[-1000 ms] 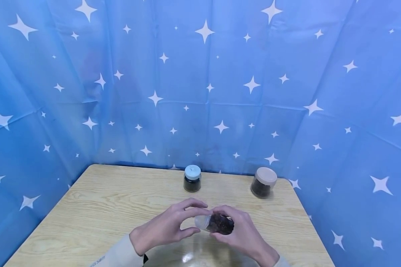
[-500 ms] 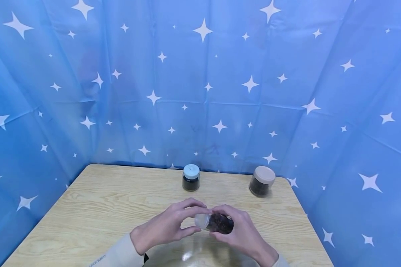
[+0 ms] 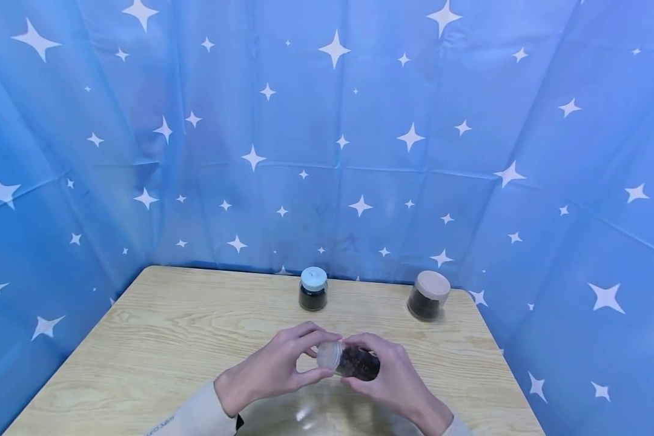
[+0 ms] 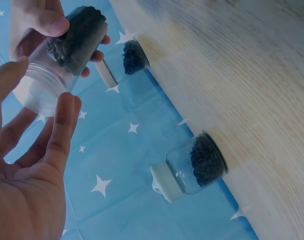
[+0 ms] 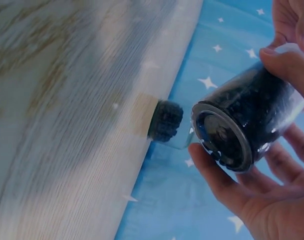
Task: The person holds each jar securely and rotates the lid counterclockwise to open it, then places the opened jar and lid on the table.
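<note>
A blue cloth (image 3: 360, 151) with white stars hangs behind and on both sides, like walls. In front of it stands a light wood table (image 3: 169, 339). The light is bright and even.

Left hand (image 4: 27, 170) at lower left, fingers (image 4: 62, 125) curled round the pale lid (image 4: 37, 92) of a clear jar (image 4: 74, 40) part-filled with dark granules. Right hand (image 4: 39, 17) gripping the jar's body, top left. Behind, on the wooden desk (image 4: 231, 65): small white-capped jar (image 4: 194, 165) and a second jar (image 4: 132, 57) against star-print blue cloth (image 4: 127, 135).
</note>
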`<move>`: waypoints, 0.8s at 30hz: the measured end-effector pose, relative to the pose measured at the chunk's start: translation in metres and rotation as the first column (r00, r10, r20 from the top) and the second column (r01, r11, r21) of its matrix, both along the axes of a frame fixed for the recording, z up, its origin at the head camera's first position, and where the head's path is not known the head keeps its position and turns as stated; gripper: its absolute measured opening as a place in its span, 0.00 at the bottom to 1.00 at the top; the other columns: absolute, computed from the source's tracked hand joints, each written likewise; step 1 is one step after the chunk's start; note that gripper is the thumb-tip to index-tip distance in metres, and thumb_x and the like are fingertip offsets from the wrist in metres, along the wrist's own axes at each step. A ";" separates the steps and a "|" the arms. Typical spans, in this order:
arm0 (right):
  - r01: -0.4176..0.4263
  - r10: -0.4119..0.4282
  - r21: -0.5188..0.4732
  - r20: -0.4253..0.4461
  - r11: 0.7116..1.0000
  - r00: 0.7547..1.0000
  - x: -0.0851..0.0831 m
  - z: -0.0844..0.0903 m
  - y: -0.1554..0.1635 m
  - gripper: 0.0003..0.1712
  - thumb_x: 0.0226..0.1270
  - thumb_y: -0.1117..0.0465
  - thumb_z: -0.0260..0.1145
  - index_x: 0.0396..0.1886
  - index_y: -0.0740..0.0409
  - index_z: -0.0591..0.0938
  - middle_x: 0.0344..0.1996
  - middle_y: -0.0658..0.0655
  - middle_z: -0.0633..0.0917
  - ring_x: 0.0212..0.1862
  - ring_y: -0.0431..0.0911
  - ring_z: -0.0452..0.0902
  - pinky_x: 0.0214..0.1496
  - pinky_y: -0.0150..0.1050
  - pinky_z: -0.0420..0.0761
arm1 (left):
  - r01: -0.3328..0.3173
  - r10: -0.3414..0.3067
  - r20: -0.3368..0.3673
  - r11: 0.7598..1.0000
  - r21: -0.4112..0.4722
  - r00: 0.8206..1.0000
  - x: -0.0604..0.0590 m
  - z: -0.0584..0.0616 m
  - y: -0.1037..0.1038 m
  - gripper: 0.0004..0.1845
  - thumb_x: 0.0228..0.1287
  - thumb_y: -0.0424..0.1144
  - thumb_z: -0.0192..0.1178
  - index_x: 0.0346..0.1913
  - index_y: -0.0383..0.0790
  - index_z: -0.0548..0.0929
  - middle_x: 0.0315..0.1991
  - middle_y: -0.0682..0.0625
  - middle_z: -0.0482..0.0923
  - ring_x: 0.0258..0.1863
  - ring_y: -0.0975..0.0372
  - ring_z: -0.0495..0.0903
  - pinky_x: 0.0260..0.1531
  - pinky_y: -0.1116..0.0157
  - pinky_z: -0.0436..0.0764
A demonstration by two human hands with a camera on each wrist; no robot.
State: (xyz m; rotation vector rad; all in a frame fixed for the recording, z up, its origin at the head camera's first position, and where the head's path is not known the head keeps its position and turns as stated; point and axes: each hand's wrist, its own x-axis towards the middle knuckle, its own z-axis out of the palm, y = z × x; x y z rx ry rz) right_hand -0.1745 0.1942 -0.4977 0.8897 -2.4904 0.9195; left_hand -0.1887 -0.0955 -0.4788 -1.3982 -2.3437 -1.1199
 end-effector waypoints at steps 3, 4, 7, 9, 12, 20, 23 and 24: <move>0.001 -0.001 0.009 0.012 1.000 1.000 0.000 0.001 -0.001 0.38 0.58 0.55 0.96 0.67 0.40 0.89 0.58 0.41 0.95 0.58 0.40 0.94 0.59 0.43 0.96 | -0.010 0.010 -0.024 1.000 0.018 1.000 0.000 0.000 0.001 0.28 0.78 0.38 0.80 0.75 0.39 0.85 0.63 0.47 0.89 0.58 0.60 0.94 0.54 0.78 0.91; 0.000 0.000 0.011 0.015 1.000 1.000 0.000 0.002 -0.001 0.38 0.58 0.55 0.96 0.67 0.40 0.89 0.58 0.41 0.95 0.58 0.41 0.94 0.59 0.43 0.97 | -0.013 0.014 -0.044 1.000 0.022 0.999 0.001 0.000 0.001 0.28 0.78 0.38 0.80 0.75 0.39 0.85 0.63 0.47 0.89 0.57 0.61 0.94 0.54 0.80 0.90; 0.000 0.000 0.011 0.023 1.000 1.000 0.000 0.002 -0.002 0.38 0.59 0.54 0.96 0.68 0.39 0.88 0.59 0.41 0.95 0.58 0.41 0.94 0.59 0.43 0.96 | -0.017 0.019 -0.079 0.999 0.032 0.997 0.001 0.000 0.001 0.28 0.78 0.37 0.80 0.75 0.38 0.85 0.62 0.46 0.90 0.55 0.62 0.94 0.53 0.79 0.91; 0.000 0.000 0.009 0.026 1.000 1.000 0.000 0.002 -0.002 0.37 0.60 0.54 0.95 0.68 0.39 0.88 0.59 0.41 0.95 0.58 0.41 0.94 0.59 0.43 0.96 | -0.020 0.022 -0.077 0.999 0.028 0.997 0.002 0.001 0.000 0.27 0.78 0.38 0.79 0.75 0.38 0.85 0.62 0.46 0.90 0.54 0.63 0.94 0.52 0.79 0.91; -0.002 0.002 0.008 0.024 1.000 1.000 0.001 0.002 -0.002 0.37 0.60 0.54 0.95 0.68 0.39 0.89 0.59 0.41 0.95 0.59 0.41 0.94 0.59 0.43 0.96 | -0.018 0.020 -0.069 1.000 0.025 0.997 0.003 0.001 0.000 0.27 0.79 0.38 0.78 0.75 0.37 0.85 0.61 0.46 0.90 0.54 0.64 0.94 0.52 0.77 0.92; -0.003 0.003 0.003 -0.020 1.000 1.000 0.002 0.000 -0.003 0.39 0.55 0.56 0.97 0.66 0.43 0.89 0.58 0.42 0.96 0.57 0.40 0.94 0.59 0.43 0.97 | -0.033 0.033 -0.058 0.999 0.012 0.998 0.005 0.002 0.000 0.29 0.81 0.41 0.78 0.78 0.42 0.83 0.62 0.47 0.90 0.53 0.65 0.94 0.52 0.76 0.93; -0.006 0.006 -0.002 -0.028 1.000 1.000 0.002 -0.001 -0.003 0.39 0.54 0.57 0.98 0.65 0.43 0.89 0.57 0.42 0.96 0.57 0.39 0.94 0.59 0.42 0.96 | -0.042 0.042 -0.061 0.999 0.004 0.997 0.006 0.002 0.000 0.31 0.80 0.42 0.78 0.80 0.43 0.81 0.62 0.47 0.90 0.52 0.65 0.94 0.52 0.76 0.93; -0.007 0.007 -0.003 -0.028 1.000 1.000 0.002 -0.001 -0.003 0.39 0.54 0.57 0.98 0.65 0.43 0.89 0.57 0.42 0.96 0.57 0.39 0.94 0.59 0.42 0.96 | -0.043 0.043 -0.058 0.999 0.006 0.997 0.006 0.002 0.000 0.32 0.80 0.43 0.79 0.81 0.43 0.81 0.62 0.47 0.90 0.52 0.65 0.94 0.52 0.76 0.93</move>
